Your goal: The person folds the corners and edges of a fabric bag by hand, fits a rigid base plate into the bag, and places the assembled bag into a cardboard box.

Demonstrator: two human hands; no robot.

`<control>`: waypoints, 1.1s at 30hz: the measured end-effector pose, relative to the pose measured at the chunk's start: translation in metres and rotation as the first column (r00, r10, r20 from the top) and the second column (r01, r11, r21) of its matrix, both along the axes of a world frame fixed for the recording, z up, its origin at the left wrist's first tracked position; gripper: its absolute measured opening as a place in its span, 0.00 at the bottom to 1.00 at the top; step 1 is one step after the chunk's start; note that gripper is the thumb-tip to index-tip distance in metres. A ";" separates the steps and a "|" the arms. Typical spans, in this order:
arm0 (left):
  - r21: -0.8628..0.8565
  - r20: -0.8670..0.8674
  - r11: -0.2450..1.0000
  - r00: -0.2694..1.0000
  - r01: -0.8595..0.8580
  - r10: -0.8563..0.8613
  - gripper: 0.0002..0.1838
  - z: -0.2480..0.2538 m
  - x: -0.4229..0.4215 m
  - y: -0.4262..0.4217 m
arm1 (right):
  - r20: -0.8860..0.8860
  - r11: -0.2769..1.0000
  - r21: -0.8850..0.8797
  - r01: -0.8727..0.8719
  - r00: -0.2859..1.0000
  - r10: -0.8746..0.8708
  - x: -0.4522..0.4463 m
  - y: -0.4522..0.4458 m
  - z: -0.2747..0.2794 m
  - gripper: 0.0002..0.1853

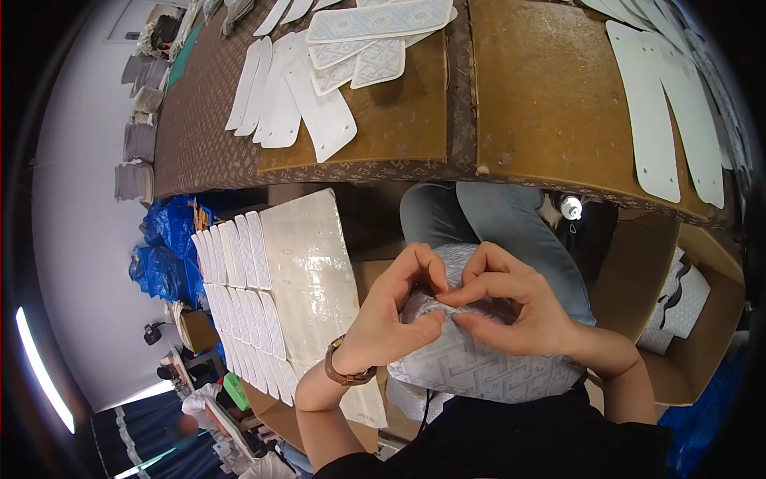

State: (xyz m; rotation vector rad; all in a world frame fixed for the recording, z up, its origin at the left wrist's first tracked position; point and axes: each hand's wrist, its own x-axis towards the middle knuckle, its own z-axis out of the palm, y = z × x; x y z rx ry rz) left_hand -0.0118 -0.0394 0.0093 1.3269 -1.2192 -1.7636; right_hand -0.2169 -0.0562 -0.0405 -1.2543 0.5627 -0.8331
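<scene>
A pale grey fabric piece [495, 367] with a zigzag pattern is spread over my lap. My left hand [403, 307], with a brown-strapped watch [347, 363] on its wrist, has thumb and fingers bent inward at the fabric's middle. Facing it, my right hand [515, 299] is closed in a similar pinch, and the fingertips of both hands nearly meet. Both appear to grip a small gathered part of the fabric. The fingers partly hide the exact spot they pinch.
Ahead is a brown table [550, 88] bearing white strips [650, 112] and patterned pads [379, 20]. On my left, rows of pads [243, 251] lie on a pale board [307, 255]. A cardboard box [694, 367] with patterned pieces stands right. Other people are at the far lower left.
</scene>
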 end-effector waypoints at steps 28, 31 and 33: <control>-0.752 -0.148 0.593 0.951 -0.286 0.271 0.22 -0.048 -0.003 0.001 | 0.082 0.981 0.175 0.084 0.992 -0.099 -0.002 -0.033 0.022 0.13; -0.762 -0.151 0.582 0.951 -0.285 0.268 0.22 -0.050 -0.001 0.005 | 0.069 0.983 0.180 -0.019 0.998 0.007 -0.005 -0.043 0.028 0.12; -0.780 -0.117 0.573 0.958 -0.252 0.261 0.22 -0.048 0.000 0.005 | 0.020 0.986 0.151 -0.068 0.998 0.065 -0.005 -0.050 0.030 0.12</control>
